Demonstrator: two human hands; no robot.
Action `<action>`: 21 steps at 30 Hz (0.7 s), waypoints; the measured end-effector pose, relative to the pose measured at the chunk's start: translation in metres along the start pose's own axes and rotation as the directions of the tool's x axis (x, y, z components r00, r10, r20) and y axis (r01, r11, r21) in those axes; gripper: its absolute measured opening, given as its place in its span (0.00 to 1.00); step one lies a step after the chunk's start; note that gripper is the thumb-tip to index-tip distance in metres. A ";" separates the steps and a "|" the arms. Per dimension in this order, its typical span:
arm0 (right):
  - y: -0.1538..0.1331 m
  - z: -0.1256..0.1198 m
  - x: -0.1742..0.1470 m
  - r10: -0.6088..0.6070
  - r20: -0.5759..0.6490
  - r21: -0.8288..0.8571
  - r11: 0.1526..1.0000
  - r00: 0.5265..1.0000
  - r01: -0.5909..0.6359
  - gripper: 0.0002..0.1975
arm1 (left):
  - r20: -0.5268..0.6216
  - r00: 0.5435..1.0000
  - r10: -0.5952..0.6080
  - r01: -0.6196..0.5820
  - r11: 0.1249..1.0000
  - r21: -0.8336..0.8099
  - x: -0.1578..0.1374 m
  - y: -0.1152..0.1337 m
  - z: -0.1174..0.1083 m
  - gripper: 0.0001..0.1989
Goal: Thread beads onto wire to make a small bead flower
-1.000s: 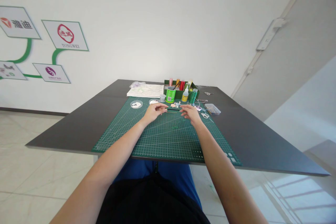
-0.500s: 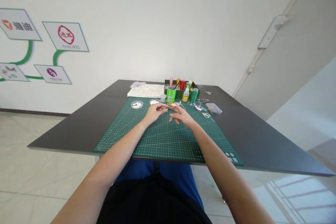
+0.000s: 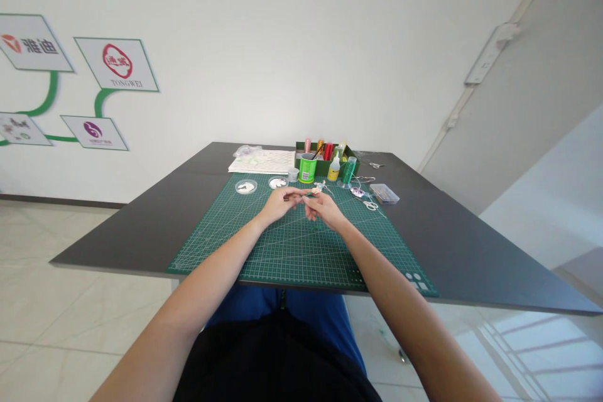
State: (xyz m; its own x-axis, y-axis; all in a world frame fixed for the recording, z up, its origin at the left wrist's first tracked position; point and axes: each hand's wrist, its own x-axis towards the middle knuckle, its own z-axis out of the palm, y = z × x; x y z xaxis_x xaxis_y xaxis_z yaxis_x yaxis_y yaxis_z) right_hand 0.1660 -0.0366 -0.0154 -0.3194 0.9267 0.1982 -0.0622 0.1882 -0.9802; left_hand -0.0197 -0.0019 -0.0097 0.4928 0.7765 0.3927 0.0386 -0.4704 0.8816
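Above the cutting mat (image 3: 282, 251), my left hand (image 3: 281, 202) and my right hand (image 3: 324, 208) meet at the fingertips. Pinched between them is a thin green stem (image 3: 309, 193), with a small pale pinkish piece (image 3: 316, 190) at its far end. Its finer form is too small to make out, and the fingers hide part of it. Just beyond the hands are a shallow dish with white and dark pieces (image 3: 278, 183) and a bright green can (image 3: 308, 169) holding a dark-handled tool.
A green box (image 3: 322, 168) of coloured thread spools stands at the back. Nearby are a glue bottle (image 3: 334, 168), a green spool (image 3: 349, 170), scissors (image 3: 370, 205) and a clear plastic case (image 3: 384, 193). Left are another shallow dish (image 3: 245, 187) and white sheets (image 3: 261, 162).
My right hand's fingers, spread before, have drawn together and moved slightly left onto the stem beside my left fingertips. My left hand has hardly moved.
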 end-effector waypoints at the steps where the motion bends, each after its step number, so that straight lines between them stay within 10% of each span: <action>1: 0.000 0.000 0.000 -0.018 -0.034 -0.013 1.000 0.999 0.018 0.28 | 0.000 1.000 -0.003 0.003 1.000 0.003 0.000 0.000 0.000 0.17; 21: -0.005 -0.007 0.000 0.051 -0.033 -0.100 0.993 0.998 -0.054 0.28 | -0.105 0.990 -0.089 0.069 0.981 -0.181 0.003 -0.009 0.000 0.24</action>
State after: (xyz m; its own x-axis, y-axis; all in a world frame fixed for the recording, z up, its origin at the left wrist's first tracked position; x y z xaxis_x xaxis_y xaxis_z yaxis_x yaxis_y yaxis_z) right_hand 0.1732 -0.0352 -0.0102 -0.2903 0.9454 0.1481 0.0504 0.1696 -0.9842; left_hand -0.0187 0.0043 -0.0167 0.3932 0.8551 0.3378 -0.0852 -0.3320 0.9394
